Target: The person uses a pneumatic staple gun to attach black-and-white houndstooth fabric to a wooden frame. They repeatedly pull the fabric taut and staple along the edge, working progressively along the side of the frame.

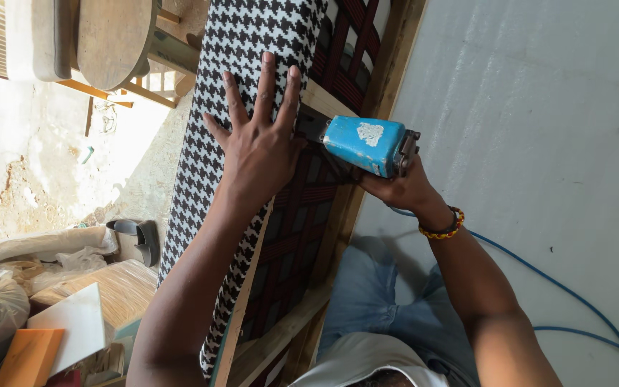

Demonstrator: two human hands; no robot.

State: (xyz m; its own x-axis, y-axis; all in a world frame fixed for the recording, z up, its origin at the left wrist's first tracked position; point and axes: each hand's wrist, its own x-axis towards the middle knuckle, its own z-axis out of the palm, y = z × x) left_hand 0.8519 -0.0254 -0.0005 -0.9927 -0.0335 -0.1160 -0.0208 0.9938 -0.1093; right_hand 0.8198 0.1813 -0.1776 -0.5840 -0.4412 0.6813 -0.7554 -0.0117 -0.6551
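Fabric [245, 43]: black-and-white houndstooth, drawn over the wooden frame [338, 222], long axis running away from you alongside the rail.

Left hand [259, 140]: yours, open, fingers spread, palm pressing the fabric flat at its edge.

Stapler [367, 145]: blue, nose touching the frame just beside your left fingertips.

Right hand [399, 188]: closed around the stapler from beneath; beaded bracelet [444, 228] at the wrist.

Hose [574, 301]: blue, trailing back past your right arm.

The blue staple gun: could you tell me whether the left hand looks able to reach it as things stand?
Probably yes. The left hand lies flat on the houndstooth fabric right beside the blue staple gun, which the right hand grips, with nothing between them.
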